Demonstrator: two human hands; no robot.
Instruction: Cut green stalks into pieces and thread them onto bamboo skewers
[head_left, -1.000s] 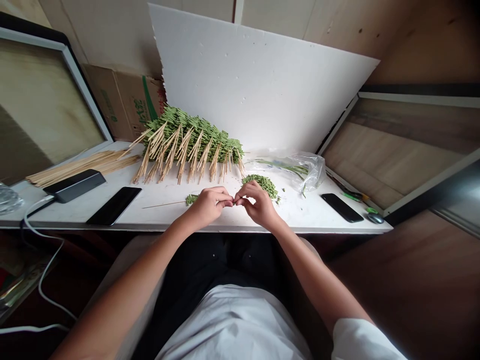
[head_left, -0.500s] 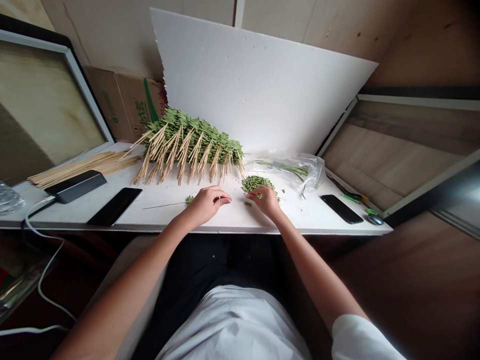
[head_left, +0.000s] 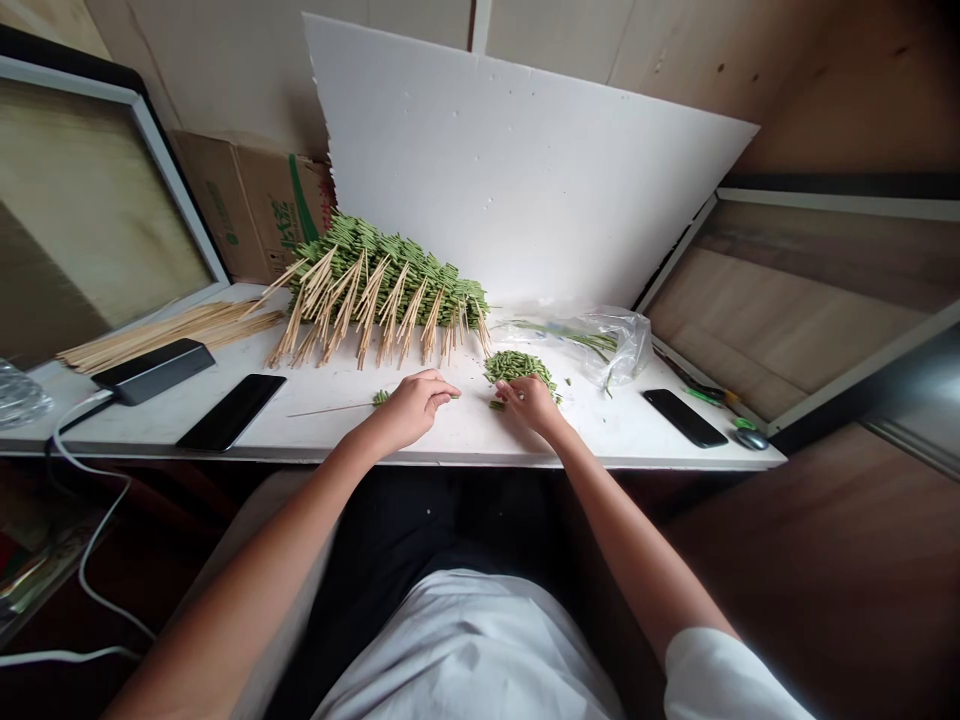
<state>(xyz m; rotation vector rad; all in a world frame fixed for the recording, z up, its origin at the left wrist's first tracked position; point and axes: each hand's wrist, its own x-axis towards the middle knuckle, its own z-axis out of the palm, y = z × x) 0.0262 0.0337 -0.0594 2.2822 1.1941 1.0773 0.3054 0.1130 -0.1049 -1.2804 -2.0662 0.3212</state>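
My left hand is closed around a thin bamboo skewer, which sticks out to the left. Short green bean pieces show along the skewer beside the hand, and a bit of green shows at the fingertips. My right hand has its fingers pinched together at the front edge of a heap of cut green bean pieces; what they hold, if anything, is hidden. A loose piece lies just left of these fingers. Behind both hands rises a large stack of filled bean skewers, bare ends toward me.
Bare skewers lie at the left, behind a dark box-shaped device and a phone. To the right are a clear plastic bag with long green stalks and another phone. A white board leans at the back.
My left fingers have closed together, and green now shows at their tips. My right hand has dipped slightly toward the heap's front edge.
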